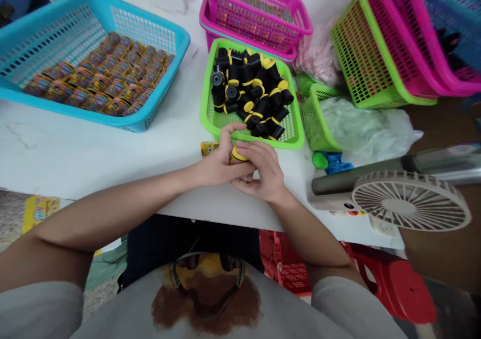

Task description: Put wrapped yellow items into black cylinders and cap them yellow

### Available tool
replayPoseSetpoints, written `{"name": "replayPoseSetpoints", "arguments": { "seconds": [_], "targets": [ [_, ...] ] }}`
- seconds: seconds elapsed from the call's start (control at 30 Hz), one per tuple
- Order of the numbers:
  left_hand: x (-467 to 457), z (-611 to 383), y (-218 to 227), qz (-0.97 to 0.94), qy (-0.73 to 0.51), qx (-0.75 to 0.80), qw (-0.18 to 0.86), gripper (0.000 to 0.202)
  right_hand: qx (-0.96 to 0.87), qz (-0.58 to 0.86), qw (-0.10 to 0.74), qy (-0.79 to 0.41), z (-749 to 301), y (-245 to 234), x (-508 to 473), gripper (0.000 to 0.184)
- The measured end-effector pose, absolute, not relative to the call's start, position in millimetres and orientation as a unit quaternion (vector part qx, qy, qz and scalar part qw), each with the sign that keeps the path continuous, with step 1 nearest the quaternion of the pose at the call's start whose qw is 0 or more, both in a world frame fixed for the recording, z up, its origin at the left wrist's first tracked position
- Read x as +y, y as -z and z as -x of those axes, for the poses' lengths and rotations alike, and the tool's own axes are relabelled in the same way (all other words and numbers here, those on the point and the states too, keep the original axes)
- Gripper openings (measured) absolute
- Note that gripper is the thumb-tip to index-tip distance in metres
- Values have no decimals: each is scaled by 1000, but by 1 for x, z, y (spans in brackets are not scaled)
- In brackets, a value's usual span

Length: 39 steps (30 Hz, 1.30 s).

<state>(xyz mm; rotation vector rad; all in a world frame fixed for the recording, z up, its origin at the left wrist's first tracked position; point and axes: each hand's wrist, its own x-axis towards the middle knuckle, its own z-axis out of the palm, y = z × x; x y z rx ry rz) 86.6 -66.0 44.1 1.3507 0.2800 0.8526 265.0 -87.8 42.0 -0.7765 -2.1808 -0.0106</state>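
Close to the table's front edge, my left hand (220, 164) and my right hand (263, 171) meet around a small yellow-capped cylinder (236, 155). Fingers of both hands are closed on it and cover most of its body. Just behind my left hand lies a yellow printed piece (208, 148), possibly a label or stack of labels, partly hidden by the hand. Directly beyond my hands is a light green basket (205, 103) with many black cylinders (246, 73) with yellow ends, lying in all directions.
A blue basket (124, 121) at the left holds rows of printed cylinders (108, 86). Stacked pink baskets (259, 33) stand behind. To the right are a small green basket (319, 128) with a plastic bag (368, 128), tilted baskets (361, 58) and a fan (409, 201).
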Motion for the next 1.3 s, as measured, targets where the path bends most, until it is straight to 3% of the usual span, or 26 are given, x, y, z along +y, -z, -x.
{"name": "replayPoseSetpoints", "arguments": {
  "seconds": [0.17,0.47,0.57,0.7,0.8,0.93,1.13,1.3],
  "targets": [
    [-68,-83,-47,-608,-329,65,720,69,-859,248,447,-32,-268,-45,-88,56],
    [-76,-85,-38,-670,-408,178,594,65,-890,311,331,-32,-276,-43,-85,35],
    [-78,-83,-37,-670,-403,161,602,62,-901,303,307,-40,-278,-43,-86,31],
    [-77,-81,-44,-654,-342,92,669,58,-899,240,366,-16,-276,-41,-86,34],
    [-74,-80,-48,-660,-350,111,656,66,-884,248,396,-26,-277,-35,-85,31],
    [-68,-83,-44,-696,-415,129,571,67,-874,317,367,-37,-283,-27,-83,26],
    [-63,-86,-45,-755,-529,200,332,44,-819,317,418,231,-285,-37,-76,27],
    [-69,-64,-69,-796,-500,257,225,23,-790,282,456,298,-283,-51,-68,45]
  ]
}}
